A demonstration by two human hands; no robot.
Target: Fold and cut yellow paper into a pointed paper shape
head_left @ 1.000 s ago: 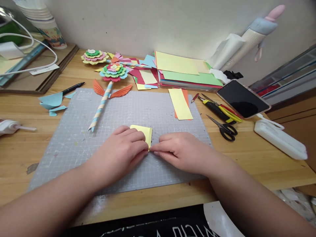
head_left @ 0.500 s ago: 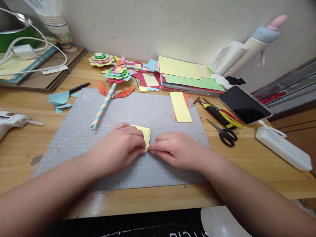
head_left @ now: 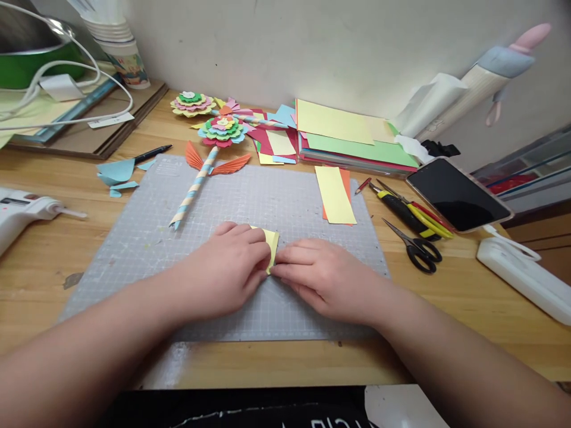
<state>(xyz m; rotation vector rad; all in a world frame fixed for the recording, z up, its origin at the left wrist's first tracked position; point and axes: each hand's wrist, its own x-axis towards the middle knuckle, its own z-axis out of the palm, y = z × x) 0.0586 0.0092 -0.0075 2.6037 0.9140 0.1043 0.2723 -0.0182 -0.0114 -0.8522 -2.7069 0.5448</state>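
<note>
A small folded yellow paper (head_left: 272, 244) lies on the grey cutting mat (head_left: 276, 196). My left hand (head_left: 227, 270) covers most of it, fingers curled down and pressing on the paper. My right hand (head_left: 319, 276) meets it from the right, its fingertips pinched on the paper's right edge. Only the paper's top right corner shows between the two hands.
A paper flower with a striped stem (head_left: 196, 181) lies at the mat's back left. Yellow and orange strips (head_left: 334, 193) rest back right. Scissors (head_left: 414, 246), cutters (head_left: 410, 208), a phone (head_left: 457, 193) and a white case (head_left: 521, 276) sit right. A glue gun (head_left: 27, 211) lies left; stacked coloured paper (head_left: 352, 139) behind.
My hands have closed in over the yellow paper, so less of it shows. The view has shifted slightly; everything else on the desk stays put.
</note>
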